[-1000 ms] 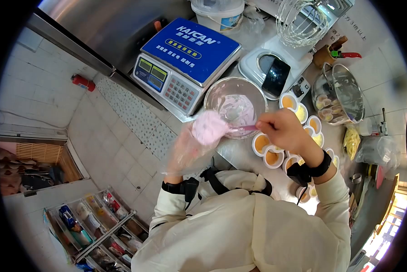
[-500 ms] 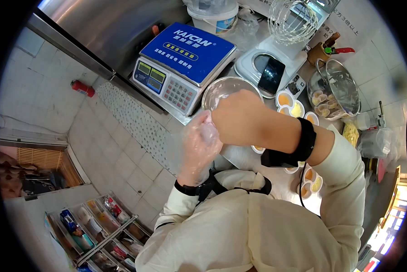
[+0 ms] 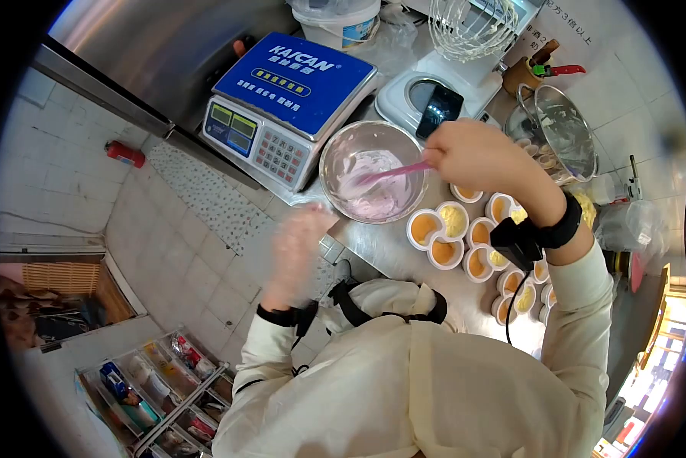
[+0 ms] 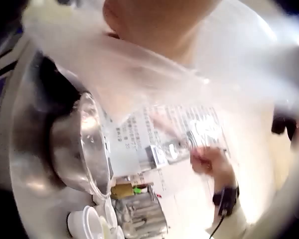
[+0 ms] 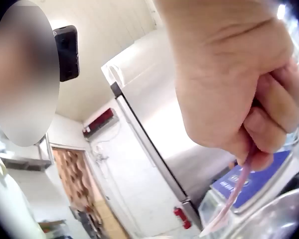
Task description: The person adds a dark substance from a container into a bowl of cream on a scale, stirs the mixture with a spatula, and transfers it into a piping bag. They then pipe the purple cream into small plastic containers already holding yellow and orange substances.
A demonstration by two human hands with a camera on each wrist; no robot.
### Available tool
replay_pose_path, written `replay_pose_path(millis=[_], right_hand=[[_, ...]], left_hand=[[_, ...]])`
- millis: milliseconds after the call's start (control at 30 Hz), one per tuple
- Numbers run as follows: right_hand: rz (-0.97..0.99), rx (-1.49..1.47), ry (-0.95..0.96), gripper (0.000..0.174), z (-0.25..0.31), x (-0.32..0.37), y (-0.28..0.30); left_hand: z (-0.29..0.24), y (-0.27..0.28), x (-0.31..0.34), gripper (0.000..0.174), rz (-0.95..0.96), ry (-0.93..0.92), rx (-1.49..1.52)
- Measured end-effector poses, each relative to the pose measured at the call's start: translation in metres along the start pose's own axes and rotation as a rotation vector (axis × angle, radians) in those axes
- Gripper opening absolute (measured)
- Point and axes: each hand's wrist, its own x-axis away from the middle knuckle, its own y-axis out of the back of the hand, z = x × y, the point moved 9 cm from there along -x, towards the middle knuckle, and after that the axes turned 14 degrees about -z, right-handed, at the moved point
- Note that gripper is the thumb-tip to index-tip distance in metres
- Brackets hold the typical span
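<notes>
My right hand (image 3: 476, 156) grips the pink handle of a spatula (image 3: 392, 173), its fingers curled around it in the right wrist view. The spatula's blade lies in the steel bowl (image 3: 332, 164), among pale pink cream (image 3: 377, 202) smeared over the bottom and wall. Left of the bowl, past the counter edge, is my left hand (image 3: 293, 248), blurred and covered in clear plastic (image 4: 139, 64) that drapes loosely around the wrist. Its fingers point toward the bowl; I cannot tell whether they hold anything.
Several white cups (image 3: 444, 252) with orange and yellow fillings stand right of the bowl. A blue-topped scale (image 3: 297, 80) is behind left, a mixer (image 3: 465, 84) with a phone (image 3: 440, 111) on its base behind right. A steel pot (image 3: 568, 126) stands farther right.
The right hand came over to the left hand with pink cream on the spatula, then moved back right and put the blade into the bowl. The left hand moved slightly left, away from it.
</notes>
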Motion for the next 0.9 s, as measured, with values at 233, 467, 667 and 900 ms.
replay_pose_path(millis=[233, 467, 667, 900], right_hand=[[-0.163, 0.334, -0.127, 0.013, -0.072, 0.015, -0.082], [0.069, 0.24, -0.096, 0.009, -0.051, 0.029, -0.125], [-0.001, 0.067, -0.077, 0.011, -0.034, 0.028, -0.144], [-0.268, -0.181, -0.286, 0.022, -0.031, 0.028, -0.136]], left_hand=[[0.067, -0.035, 0.018, 0.019, 0.278, 0.314, 0.177], [0.05, -0.091, 0.034, 0.028, 0.607, 0.506, 0.505], [0.057, -0.1, 0.039, 0.021, 0.596, 0.637, 0.743], [0.051, -0.098, 0.036, 0.023, 0.52, 0.834, 1.146]])
